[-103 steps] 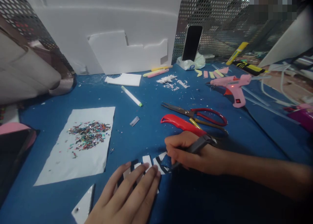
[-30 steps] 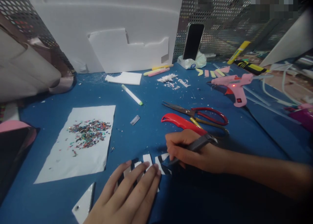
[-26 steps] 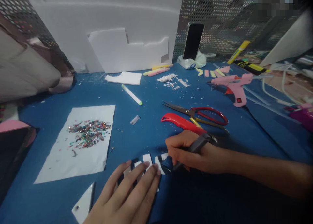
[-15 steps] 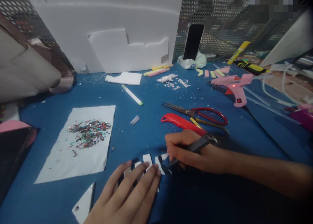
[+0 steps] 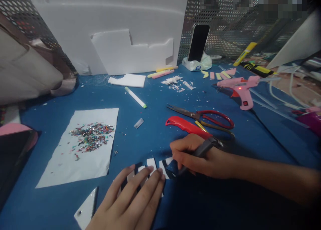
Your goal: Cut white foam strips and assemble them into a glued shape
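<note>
My left hand (image 5: 136, 196) lies flat with its fingers stretched out over several small white pieces (image 5: 151, 163) with dark parts between them. To its right, my right hand (image 5: 194, 156) is closed around a dark grey pen-like tool (image 5: 203, 149). The tool slants down to the left, its lower end near a black-and-white piece (image 5: 165, 169); whether they touch I cannot tell. Just behind the right hand lie a red-handled tool (image 5: 185, 125) and scissors (image 5: 194, 115) with red-wrapped handles. A white triangular piece with a hole (image 5: 86, 210) is left of my left hand.
A white sheet (image 5: 54, 173) bearing shiny coloured bits lies at left. A white pen (image 5: 135, 98) and a small grey piece (image 5: 138, 123) are mid-table. A pink glue gun (image 5: 247, 93) with a cord sits at right. Behind stand a phone (image 5: 199, 42) and a white board (image 5: 112, 19).
My right hand has shifted very slightly to the right, and the tool's lower end has drawn back from the black-and-white piece. My left hand stays in place.
</note>
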`<state>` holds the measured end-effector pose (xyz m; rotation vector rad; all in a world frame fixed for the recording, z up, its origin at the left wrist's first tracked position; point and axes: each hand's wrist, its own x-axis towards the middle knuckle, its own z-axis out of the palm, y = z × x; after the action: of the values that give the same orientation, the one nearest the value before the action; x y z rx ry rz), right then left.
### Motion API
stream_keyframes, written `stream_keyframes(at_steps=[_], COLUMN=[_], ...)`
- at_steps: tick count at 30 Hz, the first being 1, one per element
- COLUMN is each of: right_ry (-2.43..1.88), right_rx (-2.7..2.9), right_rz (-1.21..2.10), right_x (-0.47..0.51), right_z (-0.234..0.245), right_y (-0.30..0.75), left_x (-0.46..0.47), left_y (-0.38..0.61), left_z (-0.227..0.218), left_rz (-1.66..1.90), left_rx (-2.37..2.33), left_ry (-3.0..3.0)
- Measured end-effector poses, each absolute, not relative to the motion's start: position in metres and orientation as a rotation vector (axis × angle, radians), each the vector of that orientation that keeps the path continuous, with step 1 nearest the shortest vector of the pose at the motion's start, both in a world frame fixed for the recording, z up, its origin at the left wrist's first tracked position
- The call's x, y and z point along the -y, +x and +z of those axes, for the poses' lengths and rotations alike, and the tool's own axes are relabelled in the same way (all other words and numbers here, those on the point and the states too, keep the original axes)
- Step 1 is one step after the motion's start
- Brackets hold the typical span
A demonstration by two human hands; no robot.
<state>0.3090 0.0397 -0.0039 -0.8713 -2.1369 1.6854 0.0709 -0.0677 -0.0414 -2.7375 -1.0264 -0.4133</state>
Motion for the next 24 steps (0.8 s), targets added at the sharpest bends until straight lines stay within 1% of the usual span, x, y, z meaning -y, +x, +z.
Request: stream_keyframes(at_steps=[24], right_ry=[-0.890], right_rx=[2.110], right_rz=[1.678], right_x=[-0.0394], right_z=[-0.0070], right_y=[0.3111], left_x=[0.0677], left_y=[0.0709], left_z=[-0.0418], left_rz=[-0.420], left_rx=[1.033], left_ry=[-2.747])
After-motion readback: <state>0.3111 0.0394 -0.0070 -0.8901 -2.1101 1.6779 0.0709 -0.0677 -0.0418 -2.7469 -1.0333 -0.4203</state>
